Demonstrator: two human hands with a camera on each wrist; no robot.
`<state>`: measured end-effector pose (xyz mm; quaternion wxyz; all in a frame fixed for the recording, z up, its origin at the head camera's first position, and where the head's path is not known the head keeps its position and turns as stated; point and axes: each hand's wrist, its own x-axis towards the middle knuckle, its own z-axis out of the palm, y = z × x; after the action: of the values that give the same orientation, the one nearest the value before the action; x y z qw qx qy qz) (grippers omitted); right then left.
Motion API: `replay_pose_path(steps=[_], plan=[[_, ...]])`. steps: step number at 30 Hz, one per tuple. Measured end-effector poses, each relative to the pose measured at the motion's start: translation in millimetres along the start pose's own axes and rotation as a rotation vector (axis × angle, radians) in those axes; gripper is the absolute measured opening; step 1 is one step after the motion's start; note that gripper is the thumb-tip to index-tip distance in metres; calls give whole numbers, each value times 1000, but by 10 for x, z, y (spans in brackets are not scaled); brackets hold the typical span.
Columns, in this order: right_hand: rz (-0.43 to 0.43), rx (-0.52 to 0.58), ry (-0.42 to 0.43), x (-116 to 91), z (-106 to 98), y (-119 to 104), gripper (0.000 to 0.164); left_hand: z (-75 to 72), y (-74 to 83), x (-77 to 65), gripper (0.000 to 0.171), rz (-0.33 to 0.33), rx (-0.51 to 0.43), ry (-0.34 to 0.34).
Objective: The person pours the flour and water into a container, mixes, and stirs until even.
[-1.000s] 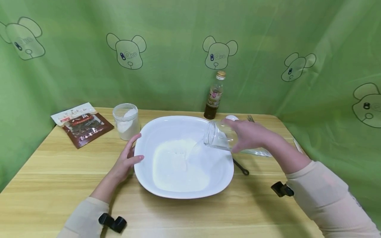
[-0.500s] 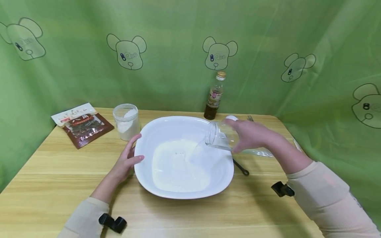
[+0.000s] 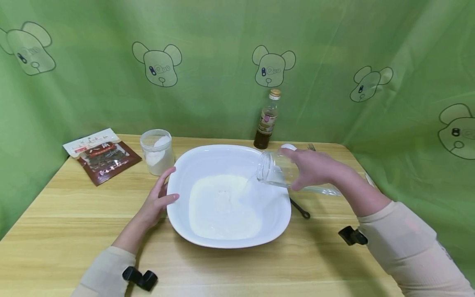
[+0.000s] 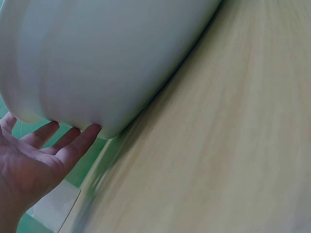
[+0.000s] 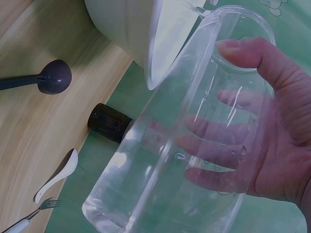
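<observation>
A wide white basin (image 3: pixel 228 243) stands mid-table in the head view. My left hand (image 3: pixel 159 198) holds its left side, thumb and index finger at the rim; in the left wrist view the other fingertips (image 4: pixel 92 130) touch the outer wall. My right hand (image 3: pixel 313 167) grips a clear glass jar (image 5: pixel 160 145) tipped nearly on its side, its mouth over the basin's right part. Clear liquid runs from the mouth into the basin. A paler, rounded patch covers the basin floor; whether that is all liquid I cannot tell.
Behind the basin stand a tub of white powder (image 3: pixel 157 154) and a bottle of dark liquid (image 3: pixel 266 123). A brown packet (image 3: pixel 107 154) lies at the far left. A black ladle (image 5: pixel 54 76), a white spoon (image 5: pixel 58 174) and a fork (image 5: pixel 48 204) lie on the right.
The jar in my right hand has shifted slightly right while the liquid keeps running. My left hand and the basin look unmoved.
</observation>
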<state>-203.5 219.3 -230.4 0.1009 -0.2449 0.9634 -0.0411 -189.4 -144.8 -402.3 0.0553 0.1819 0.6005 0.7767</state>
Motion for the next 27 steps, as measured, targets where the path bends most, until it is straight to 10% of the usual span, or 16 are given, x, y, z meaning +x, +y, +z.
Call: replay_pose_path(steps=[27], plan=[[-10,118,20,-6,44,59,92,5,7,-2,69,-4,-7,4]])
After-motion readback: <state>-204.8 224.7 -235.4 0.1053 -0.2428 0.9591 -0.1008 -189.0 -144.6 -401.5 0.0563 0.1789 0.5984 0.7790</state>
